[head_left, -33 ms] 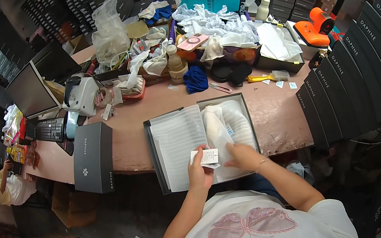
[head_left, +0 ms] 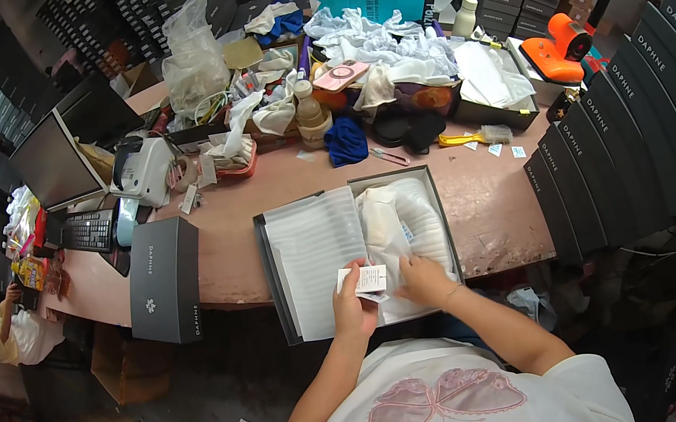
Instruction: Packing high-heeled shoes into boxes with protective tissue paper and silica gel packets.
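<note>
An open dark shoebox (head_left: 441, 208) lies at the table's front edge, lined on its left with a ribbed white foam sheet (head_left: 317, 254). In its right half rests an item in white padded wrapping (head_left: 420, 217), with softer pale wrapping (head_left: 381, 222) beside it; what is inside is hidden. My left hand (head_left: 355, 307) is closed on small white printed tags, the upper tag (head_left: 372, 277) facing up. Over the box's near right part, my right hand (head_left: 427, 281) has bent fingers pinching the near end of the white wrapping.
A closed dark shoebox (head_left: 163, 278) stands to the left, and a row of dark shoeboxes (head_left: 601, 138) lines the right. Behind are a blue cloth (head_left: 345, 141), tweezers (head_left: 389, 156), a yellow-handled brush (head_left: 476, 136), a label printer (head_left: 144, 171) and a keyboard (head_left: 90, 231).
My right hand has shifted slightly left and its fingers are drawn in closer. The pale wrapping near it has changed shape. My left hand stays almost in place with the tags.
</note>
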The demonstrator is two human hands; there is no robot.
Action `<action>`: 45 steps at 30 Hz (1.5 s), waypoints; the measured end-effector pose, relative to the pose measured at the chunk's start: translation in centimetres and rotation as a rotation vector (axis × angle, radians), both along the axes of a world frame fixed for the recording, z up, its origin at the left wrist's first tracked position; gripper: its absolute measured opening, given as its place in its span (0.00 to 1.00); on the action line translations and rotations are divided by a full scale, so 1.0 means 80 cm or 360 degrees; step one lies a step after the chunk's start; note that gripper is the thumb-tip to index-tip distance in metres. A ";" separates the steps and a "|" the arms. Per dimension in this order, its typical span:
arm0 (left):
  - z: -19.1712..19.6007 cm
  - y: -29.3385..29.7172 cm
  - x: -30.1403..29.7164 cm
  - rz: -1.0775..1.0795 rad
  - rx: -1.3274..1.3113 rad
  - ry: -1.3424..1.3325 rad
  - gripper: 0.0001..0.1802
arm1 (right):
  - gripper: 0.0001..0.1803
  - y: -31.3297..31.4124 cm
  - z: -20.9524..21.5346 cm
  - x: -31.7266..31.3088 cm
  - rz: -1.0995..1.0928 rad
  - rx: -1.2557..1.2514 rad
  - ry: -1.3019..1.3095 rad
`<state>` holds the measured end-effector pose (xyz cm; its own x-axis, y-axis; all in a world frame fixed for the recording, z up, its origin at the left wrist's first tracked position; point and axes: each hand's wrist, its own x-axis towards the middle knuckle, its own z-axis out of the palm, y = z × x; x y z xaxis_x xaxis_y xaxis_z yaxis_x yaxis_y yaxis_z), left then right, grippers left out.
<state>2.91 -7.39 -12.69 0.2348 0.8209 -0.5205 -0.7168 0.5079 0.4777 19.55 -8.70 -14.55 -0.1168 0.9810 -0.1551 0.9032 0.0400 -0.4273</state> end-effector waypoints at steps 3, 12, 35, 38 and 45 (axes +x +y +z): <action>-0.003 -0.002 -0.011 -0.0080 0.0006 -0.0090 0.13 | 0.27 0.018 -0.016 -0.004 0.0008 -0.0257 -0.0151; 0.009 0.019 0.017 -0.0478 0.0731 0.0824 0.20 | 0.19 -0.006 0.093 0.167 -0.0496 -0.0061 0.1287; 0.011 0.028 0.071 -0.2407 0.1955 0.2633 0.30 | 0.10 -0.029 0.042 0.096 -0.0097 0.1027 0.0228; -0.011 0.016 0.062 -0.1857 0.2272 0.2476 0.30 | 0.09 -0.036 0.043 0.104 -0.0213 0.0974 0.0335; 0.039 -0.012 0.012 -0.0762 0.2092 0.2247 0.27 | 0.10 -0.064 -0.025 0.133 -0.1304 0.0524 0.2364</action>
<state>3.88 -8.38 -9.59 0.5502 0.7928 0.2621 0.5001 -0.5643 0.6569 30.15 -13.83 -16.56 0.5432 0.8195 -0.1827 -0.3953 0.0576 -0.9167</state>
